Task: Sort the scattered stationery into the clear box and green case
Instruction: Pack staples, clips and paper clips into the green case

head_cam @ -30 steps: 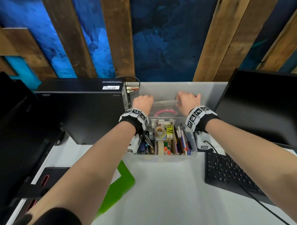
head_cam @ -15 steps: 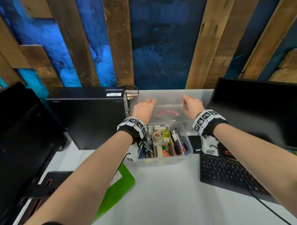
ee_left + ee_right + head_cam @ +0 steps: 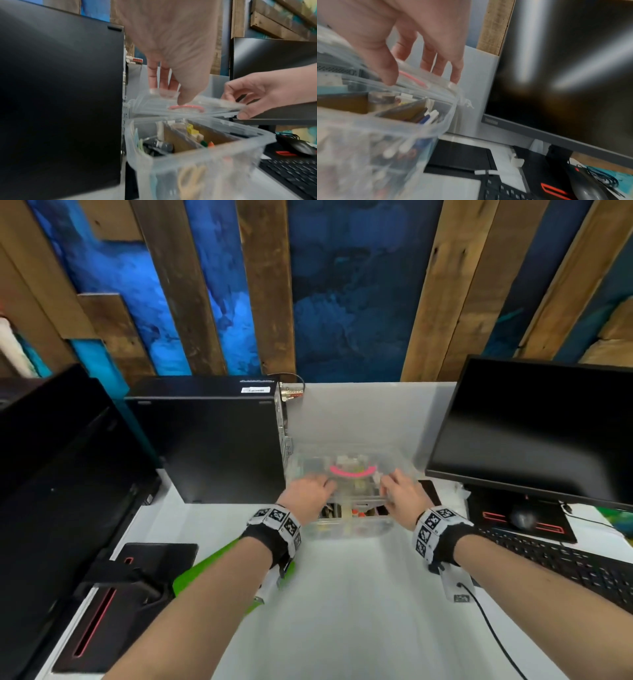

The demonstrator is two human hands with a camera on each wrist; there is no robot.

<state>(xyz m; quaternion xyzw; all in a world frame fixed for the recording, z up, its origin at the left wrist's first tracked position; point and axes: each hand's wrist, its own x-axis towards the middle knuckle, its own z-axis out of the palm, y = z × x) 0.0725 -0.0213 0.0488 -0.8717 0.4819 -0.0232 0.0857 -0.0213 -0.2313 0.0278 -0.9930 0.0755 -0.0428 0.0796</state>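
Hands at work over a desk: the left hand and the right hand each grip a near corner of the clear plastic lid, which carries a pink curved handle and is tilted over the transparent plastic box, with a gap between lid and rim on the near side. From the left wrist, the left thumb presses on top of the lid beside the pink handle while the fingers curl past its far edge; the right hand pinches the lid's right edge between thumb and fingers. From the right wrist, the right hand holds that edge of the lid above the box. Inside the box, brown dividers split it into compartments packed with pens, a yellow item and other small stationery, blurred by motion. The bright green flat case lies on the white desk, near the person and left of the box, partly hidden by the left forearm. A black computer tower stands just left of the box, a black monitor to its right, with a black keyboard and a mouse near the right forearm
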